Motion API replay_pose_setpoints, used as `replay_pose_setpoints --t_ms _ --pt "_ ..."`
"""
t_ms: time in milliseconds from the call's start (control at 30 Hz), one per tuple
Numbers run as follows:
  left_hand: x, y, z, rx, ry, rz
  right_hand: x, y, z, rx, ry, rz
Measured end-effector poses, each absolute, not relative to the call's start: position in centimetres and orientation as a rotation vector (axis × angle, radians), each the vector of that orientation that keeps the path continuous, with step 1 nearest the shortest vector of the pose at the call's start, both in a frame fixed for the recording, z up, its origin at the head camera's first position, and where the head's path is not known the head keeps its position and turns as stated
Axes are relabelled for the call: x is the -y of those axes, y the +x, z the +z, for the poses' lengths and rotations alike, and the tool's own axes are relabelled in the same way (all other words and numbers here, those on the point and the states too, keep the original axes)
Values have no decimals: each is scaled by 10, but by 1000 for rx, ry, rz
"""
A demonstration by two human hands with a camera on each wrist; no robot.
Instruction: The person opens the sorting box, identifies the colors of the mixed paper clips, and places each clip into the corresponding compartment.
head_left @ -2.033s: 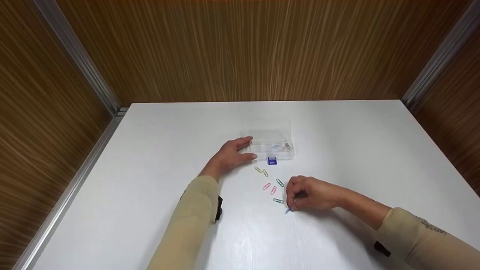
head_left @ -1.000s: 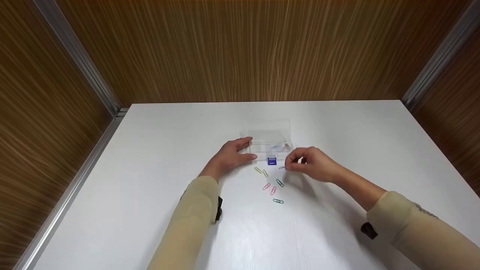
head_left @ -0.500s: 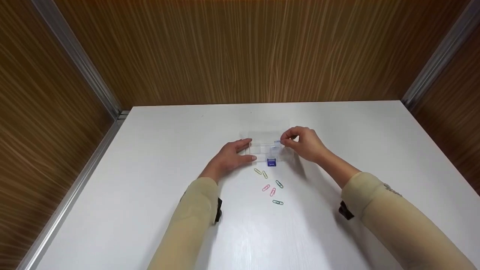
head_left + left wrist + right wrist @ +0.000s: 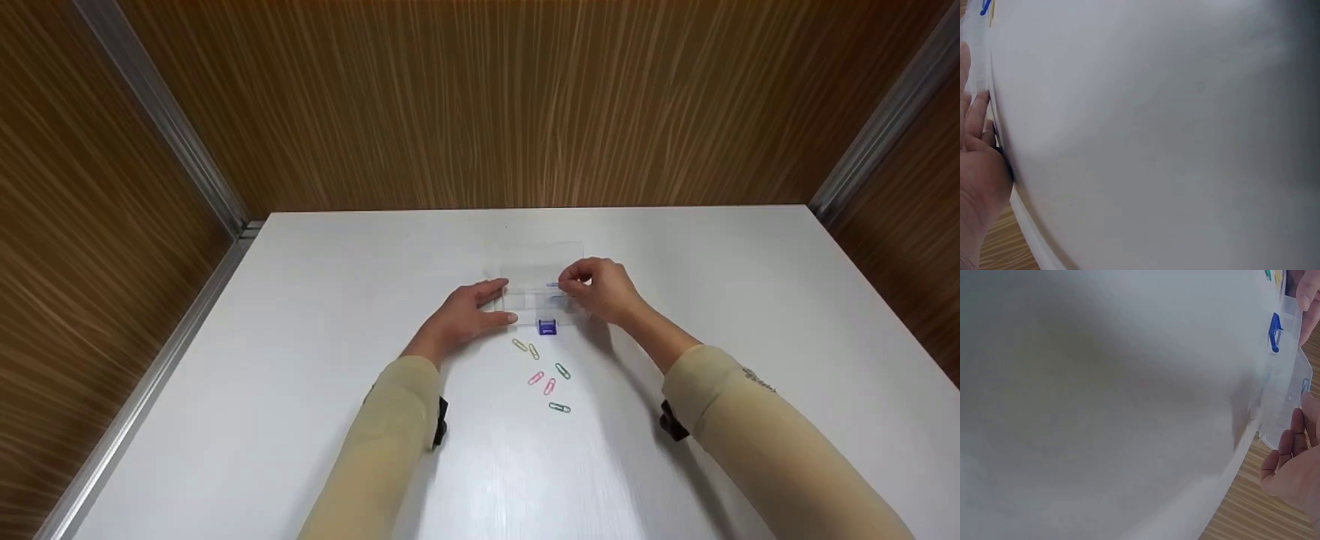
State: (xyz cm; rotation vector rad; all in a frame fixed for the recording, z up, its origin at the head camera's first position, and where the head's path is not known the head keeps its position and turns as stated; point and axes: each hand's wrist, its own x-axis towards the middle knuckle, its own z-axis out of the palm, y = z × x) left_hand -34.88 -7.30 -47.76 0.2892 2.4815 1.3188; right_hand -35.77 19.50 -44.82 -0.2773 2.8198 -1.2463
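Observation:
A clear plastic compartment box (image 4: 526, 318) with a blue latch (image 4: 547, 328) stands on the white table, its lid (image 4: 536, 255) raised at the back. My left hand (image 4: 463, 315) rests at the box's left end, fingers extended, with the thumb along the front side. Over the box's right part, my right hand (image 4: 606, 291) pinches a blue paper clip (image 4: 552, 285) between thumb and forefinger. The right wrist view also shows this blue paper clip (image 4: 1305, 385) at the fingertips, in front of the clear lid. The right hand hides the box's right end.
In front of the box lie two yellow paper clips (image 4: 519, 345), two pink paper clips (image 4: 550, 386) and two green paper clips (image 4: 559, 407). Wood-grain panels (image 4: 525, 105) rise behind the white table (image 4: 375, 255) and on both sides.
My right hand has picked up the blue paper clip from the table and carried it away from me and slightly left, over the box. The left hand stays at the box.

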Motion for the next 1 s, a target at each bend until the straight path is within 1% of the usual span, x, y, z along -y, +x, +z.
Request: replay_pose_setpoints --t_ms 333,600,833,1000 --pt "70 -349 -477 -2482 301 1313 -195 -358 -452 -2818 -251 -1240" --pt "71 -349 -477 -2461 278 1338 -204 -351 -444 -2804 -280 -1276" --pt "74 -351 -479 -2443 264 1363 -215 -334 -435 -2771 -411 -1312" --pt "76 -351 -480 -2432 295 1385 -222 -318 -437 -2740 -544 -1279"
